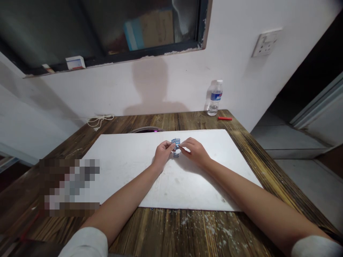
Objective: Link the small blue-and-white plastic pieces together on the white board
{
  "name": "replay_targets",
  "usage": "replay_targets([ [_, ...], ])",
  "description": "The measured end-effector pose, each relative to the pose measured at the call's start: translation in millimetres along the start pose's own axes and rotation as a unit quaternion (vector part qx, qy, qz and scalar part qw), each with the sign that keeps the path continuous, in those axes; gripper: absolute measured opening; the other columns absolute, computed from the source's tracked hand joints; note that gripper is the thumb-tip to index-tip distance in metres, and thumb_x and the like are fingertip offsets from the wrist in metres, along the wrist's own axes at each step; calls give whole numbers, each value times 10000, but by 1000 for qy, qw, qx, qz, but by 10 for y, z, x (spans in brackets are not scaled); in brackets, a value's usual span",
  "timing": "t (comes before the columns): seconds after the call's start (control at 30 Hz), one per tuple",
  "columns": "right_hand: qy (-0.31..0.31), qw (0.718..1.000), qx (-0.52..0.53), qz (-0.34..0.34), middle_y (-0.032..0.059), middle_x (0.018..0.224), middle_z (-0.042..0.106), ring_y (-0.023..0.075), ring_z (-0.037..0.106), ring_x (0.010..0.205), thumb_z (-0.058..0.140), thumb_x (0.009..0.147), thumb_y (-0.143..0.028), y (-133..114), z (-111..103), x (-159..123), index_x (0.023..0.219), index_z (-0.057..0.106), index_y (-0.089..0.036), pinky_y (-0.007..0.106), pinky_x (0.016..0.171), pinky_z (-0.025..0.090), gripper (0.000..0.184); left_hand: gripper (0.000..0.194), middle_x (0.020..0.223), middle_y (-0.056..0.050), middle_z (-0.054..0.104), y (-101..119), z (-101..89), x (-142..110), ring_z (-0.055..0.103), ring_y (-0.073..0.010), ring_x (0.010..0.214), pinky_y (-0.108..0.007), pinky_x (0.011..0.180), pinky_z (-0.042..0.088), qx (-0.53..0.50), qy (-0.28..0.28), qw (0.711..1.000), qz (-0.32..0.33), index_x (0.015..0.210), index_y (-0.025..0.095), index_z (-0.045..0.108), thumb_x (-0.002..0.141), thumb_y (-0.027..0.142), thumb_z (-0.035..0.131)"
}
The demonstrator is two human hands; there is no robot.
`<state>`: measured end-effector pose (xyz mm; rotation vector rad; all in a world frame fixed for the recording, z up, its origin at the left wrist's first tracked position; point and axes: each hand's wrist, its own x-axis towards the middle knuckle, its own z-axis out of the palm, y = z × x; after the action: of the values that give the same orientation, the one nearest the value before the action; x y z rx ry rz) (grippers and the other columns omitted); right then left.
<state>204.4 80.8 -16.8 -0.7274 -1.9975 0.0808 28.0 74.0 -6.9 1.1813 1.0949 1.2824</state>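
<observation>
A small flat blue-and-white piece with printed outlines [176,141] is pinched in my left hand [162,153], held above the white board. My right hand [197,151] comes to it from the other side, thumb and forefinger closed at its right edge. Whether the right fingertips grip the piece or something tiny on it is too small to tell. Just below the hands, a smaller blue-and-white bit [175,155] shows over the board; I cannot tell if it is joined to the held piece.
A white board [128,171] covers much of the wooden table [150,232]. Behind it are a dark round object [146,129], a white cord [100,119], a water bottle [215,98] and a red stick-like object [225,118]. A blurred-out patch [71,187] hides the left side.
</observation>
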Motion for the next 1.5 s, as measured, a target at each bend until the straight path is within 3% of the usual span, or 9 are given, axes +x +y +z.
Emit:
replay_targets([
  [0.23,-31,999,-24,-20,91,900,688,211,588,856,551,941,-213,7,-15,13,1022,703,-211,359,771,481,172,395,645,-9,642,12,17,-19,601,-124,610,-245,591,492,-6,-8,1000,-9,713,165,609,617,473,837],
  [0.4,-57,995,-61,59,106,1133,670,247,597,1020,617,915,-277,32,-4,-11,1189,662,-245,403,876,453,280,389,609,4,619,-11,-18,27,569,-107,549,-209,512,432,-30,62,998,-11,737,171,585,638,478,804],
  [0.53,-137,979,-93,117,114,1172,684,302,575,1096,729,832,-372,85,30,-42,1277,599,-215,447,921,429,490,369,597,20,597,-43,-44,68,536,-84,530,-183,480,372,-34,98,995,4,743,179,571,648,458,794],
  [0.7,-190,966,-127,119,92,1019,742,287,607,1015,737,835,-336,100,25,-37,1085,696,-215,425,877,401,282,376,598,22,591,-48,-39,65,552,-93,540,-190,479,364,-29,97,995,-3,745,185,562,650,470,788],
  [0.83,-185,969,-138,84,109,924,750,266,628,943,659,889,-258,73,5,-15,941,737,-188,402,857,393,117,378,598,25,589,-45,-36,59,550,-91,536,-186,471,359,-31,97,995,-4,747,183,561,648,469,789],
  [0.97,-167,974,-134,78,106,840,738,246,630,854,566,938,-226,95,2,-14,835,736,-163,381,807,412,209,380,593,27,583,-46,-40,63,540,-89,530,-183,462,360,-30,96,995,-7,754,182,561,647,467,788],
  [1.23,-12,986,0,164,59,836,713,188,623,732,491,949,-254,90,-23,-21,916,704,-202,310,693,477,222,377,666,21,616,-71,-40,74,499,-66,505,-178,454,326,-19,88,996,2,759,184,562,650,470,783],
  [1.5,2,979,100,180,35,767,696,154,604,672,535,884,-258,22,-25,8,849,680,-194,264,610,472,162,314,688,22,598,-82,1,45,549,-96,614,-201,569,449,-3,38,999,-4,727,181,579,641,386,800],
])
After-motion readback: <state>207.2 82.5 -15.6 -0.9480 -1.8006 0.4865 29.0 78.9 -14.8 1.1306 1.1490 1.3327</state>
